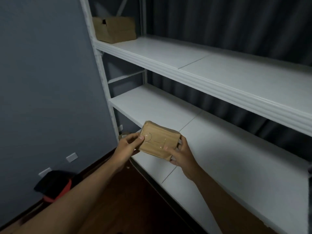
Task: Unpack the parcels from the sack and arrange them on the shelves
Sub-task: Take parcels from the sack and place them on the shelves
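Evidently the small brown parcel (159, 140), wrapped in glossy packing tape, is held in the air by both hands just over the near edge of the lower white shelf (228, 157), close to its left end. The left hand (128, 146) pinches the parcel's left end, thumb lying on the top face and fingers curled underneath; the right hand (181, 155) grips the right near corner, thumb on top and fingers wrapped round the end. It looks light, since fingertip holds carry it, and fairly stiff, keeping its boxy shape, though the wrapping is creased at the corners. The tape probably makes it slick, so holding opposite ends with fingers beneath seems the safest grip while setting it down. On the upper shelf (202, 68), far left, sits an open cardboard box (114, 30). A dark bag with a red rim (54, 186) lies on the floor by the grey wall (42, 81); whether it is the sack cannot be told.
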